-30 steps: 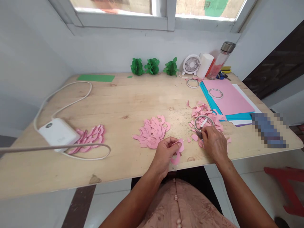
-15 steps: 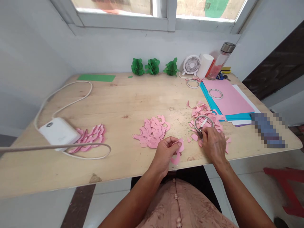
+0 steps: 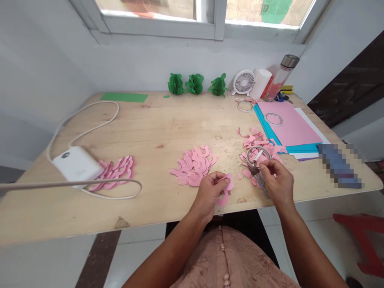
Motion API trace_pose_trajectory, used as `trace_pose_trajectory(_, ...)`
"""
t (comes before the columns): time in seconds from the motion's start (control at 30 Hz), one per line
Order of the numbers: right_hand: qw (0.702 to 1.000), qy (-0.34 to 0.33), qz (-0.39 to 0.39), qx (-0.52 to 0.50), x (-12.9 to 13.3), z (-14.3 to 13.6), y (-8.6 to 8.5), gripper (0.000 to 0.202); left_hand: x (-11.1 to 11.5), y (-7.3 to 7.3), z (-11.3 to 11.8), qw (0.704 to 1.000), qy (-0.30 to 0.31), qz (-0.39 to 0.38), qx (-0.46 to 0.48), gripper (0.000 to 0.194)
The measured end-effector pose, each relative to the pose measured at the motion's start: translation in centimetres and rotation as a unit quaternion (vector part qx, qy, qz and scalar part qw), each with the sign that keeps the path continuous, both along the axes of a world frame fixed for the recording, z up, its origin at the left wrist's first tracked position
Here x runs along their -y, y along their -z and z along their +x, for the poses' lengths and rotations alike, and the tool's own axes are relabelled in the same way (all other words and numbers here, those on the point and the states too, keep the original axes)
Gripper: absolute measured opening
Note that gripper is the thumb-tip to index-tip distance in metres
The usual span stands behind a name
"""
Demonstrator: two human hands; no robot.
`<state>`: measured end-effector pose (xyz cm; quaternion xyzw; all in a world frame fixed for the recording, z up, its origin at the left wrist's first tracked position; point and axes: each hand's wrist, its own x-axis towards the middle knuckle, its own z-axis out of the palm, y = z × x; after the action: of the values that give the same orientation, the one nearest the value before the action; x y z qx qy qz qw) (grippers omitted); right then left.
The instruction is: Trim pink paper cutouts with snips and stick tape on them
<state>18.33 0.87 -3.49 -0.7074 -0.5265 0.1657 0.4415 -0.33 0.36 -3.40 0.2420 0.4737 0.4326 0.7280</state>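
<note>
My left hand [image 3: 212, 192] is closed, thumb and fingers pinching a curved pink paper cutout [image 3: 223, 199] just over the table's front edge. To its left lies a loose heap of similar pink cutouts [image 3: 193, 166]. My right hand [image 3: 277, 182] hovers over pink paper scraps [image 3: 252, 140], its fingers bent but apart, and nothing shows in them. Just left of that hand, a pair of scissors [image 3: 259, 181] rests slantwise on the scraps. A roll of tape [image 3: 248, 159] lies on the scraps at my right fingertips.
A power bank [image 3: 76, 166] with a looping white cable touches more pink cutouts [image 3: 118, 174] at left. Green paper ornaments [image 3: 195, 84], a small fan [image 3: 244, 83] and a glass bottle [image 3: 279, 80] stand along the back. Coloured sheets [image 3: 291, 128] with another tape roll [image 3: 273, 119] lie at right.
My right hand has let go of the scissors and shifted slightly right; the scissors now lie exposed on the scraps. My left hand keeps its pinch on the pink cutout.
</note>
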Motion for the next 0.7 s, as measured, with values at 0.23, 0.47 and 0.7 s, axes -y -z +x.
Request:
trace_pose_trajectory(0.23, 0.944, -0.113, -0.057, -0.306, 1.6, -4.7, -1.4, 0.012, 0.0, 0.1, 0.3, 0.999, -0.029, -0.015, 0.029, 0.023)
trace_pose_trajectory(0.47, 0.919, -0.086, -0.084, -0.376, 1.9, -7.3, -1.1, 0.011, 0.0, -0.1, 0.5, 0.997, -0.071, 0.013, 0.015, 0.017)
trace_pose_trajectory(0.7, 0.915, -0.076, -0.052, -0.393, 1.6, -8.4, -0.8, 0.009, 0.0, -0.3, 0.9, 0.993, -0.111, 0.018, 0.019, 0.013)
